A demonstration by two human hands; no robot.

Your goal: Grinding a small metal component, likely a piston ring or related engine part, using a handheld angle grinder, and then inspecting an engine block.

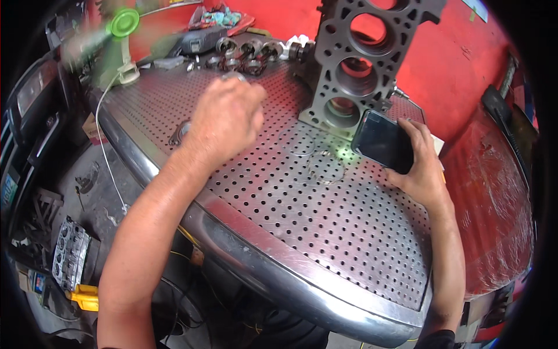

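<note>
My right hand (423, 166) grips a dark smartphone (381, 139) by its right edge, thumb below and fingers above. A greenish-white light glows on the table beside the phone. Close behind the phone an engine block (332, 81) stands on end, its round cylinder bores facing me. My left hand (228, 116) is raised over the table with its fingers curled in. A small greyish thing (234, 76) shows at its fingertips; I cannot make out whether it is held. Between my hands lie thin metal rings (326, 168) on the perforated metal table (279, 203).
Pistons with connecting rods (251, 47) stand at the table's back, beside a dark case (203, 41). Left of my forearm lies a metal part (177, 134). A green fan (124, 23) trails a white cable. On the floor are a cylinder head (70, 253) and a yellow object (86, 297).
</note>
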